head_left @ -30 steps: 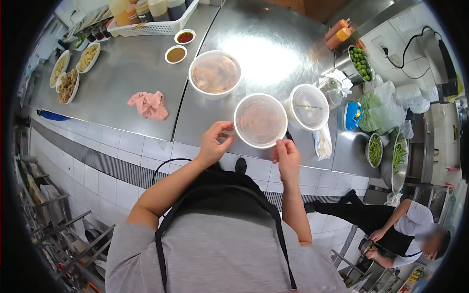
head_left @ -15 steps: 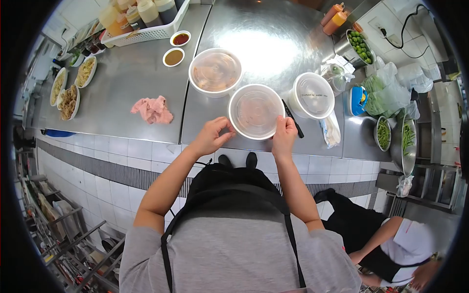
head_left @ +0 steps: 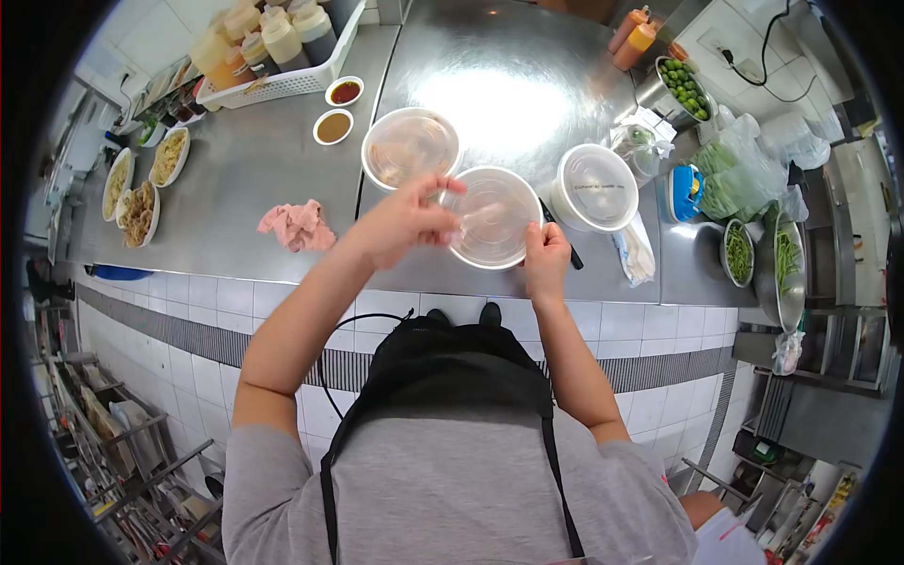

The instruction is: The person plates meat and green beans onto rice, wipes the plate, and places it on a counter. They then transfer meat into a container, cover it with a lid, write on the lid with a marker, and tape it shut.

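Observation:
A round clear plastic tub with a lid (head_left: 494,218) stands near the front edge of the steel counter. My right hand (head_left: 546,262) grips its right rim, thumb on top. Over the tub's left edge, my left hand (head_left: 411,224) is raised with fingers spread, slightly smeared by motion. Behind it is a second lidded tub (head_left: 411,141) with pale brownish food showing through. To the right stands a white lidded tub (head_left: 596,188) with dark writing on the lid. A black marker (head_left: 573,250) lies between that tub and my right hand.
A pink cloth (head_left: 298,226) lies left on the steel counter (head_left: 235,188). Two sauce cups (head_left: 333,126) sit near a white basket (head_left: 282,68) of squeeze bottles. Noodle dishes (head_left: 169,156) stand far left; bowls of cut greens (head_left: 738,254) are at right. A person's sleeve (head_left: 730,541) shows lower right.
My left hand has risen from beside the tub to over its left edge, its fingers spreading. My right hand stays on the rim. The person at lower right has mostly moved out of view.

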A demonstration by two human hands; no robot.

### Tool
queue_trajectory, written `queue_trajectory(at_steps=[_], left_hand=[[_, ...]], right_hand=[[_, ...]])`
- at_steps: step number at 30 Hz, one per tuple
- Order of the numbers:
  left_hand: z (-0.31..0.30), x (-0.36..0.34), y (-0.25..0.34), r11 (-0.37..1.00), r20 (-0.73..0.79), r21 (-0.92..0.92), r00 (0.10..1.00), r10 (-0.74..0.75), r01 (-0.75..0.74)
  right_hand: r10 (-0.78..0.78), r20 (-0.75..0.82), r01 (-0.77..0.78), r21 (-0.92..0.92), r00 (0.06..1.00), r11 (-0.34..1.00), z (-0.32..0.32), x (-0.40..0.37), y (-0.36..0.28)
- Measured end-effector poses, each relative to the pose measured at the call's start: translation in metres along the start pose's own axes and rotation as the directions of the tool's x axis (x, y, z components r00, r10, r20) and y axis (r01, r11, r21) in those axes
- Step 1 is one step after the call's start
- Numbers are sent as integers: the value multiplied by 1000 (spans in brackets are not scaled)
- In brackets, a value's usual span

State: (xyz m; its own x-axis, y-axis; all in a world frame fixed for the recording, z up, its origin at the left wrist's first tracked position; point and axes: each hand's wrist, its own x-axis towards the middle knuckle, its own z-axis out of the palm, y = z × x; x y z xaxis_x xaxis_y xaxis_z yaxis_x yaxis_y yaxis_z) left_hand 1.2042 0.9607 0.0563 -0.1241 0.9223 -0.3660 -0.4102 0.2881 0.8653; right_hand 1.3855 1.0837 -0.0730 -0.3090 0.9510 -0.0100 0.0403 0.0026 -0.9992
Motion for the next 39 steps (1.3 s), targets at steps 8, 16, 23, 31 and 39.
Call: queue_trajectory(at_steps=[8,16,23,31,39], left_hand=[[70,72,122,811,19,569,988,151,-135],[108,171,156,507,-117,857,993,19,91],[122,222,147,-239,287,934,956,64,-264],[130,169,183,485,144,863,989,27,-139],[96,44,172,855,128,478,979,157,-200]], right_hand=[[121,60,-122,10,991,992,-1,-2,-22],[104,132,-90,-109,986,990,0,-7,-31],[77,175,-43,-190,982,981,7,-13,-24],[-46,74,55,-126,996,991,-18,-21,-63],[50,490,-361,566,870,741,0,-2,-109]])
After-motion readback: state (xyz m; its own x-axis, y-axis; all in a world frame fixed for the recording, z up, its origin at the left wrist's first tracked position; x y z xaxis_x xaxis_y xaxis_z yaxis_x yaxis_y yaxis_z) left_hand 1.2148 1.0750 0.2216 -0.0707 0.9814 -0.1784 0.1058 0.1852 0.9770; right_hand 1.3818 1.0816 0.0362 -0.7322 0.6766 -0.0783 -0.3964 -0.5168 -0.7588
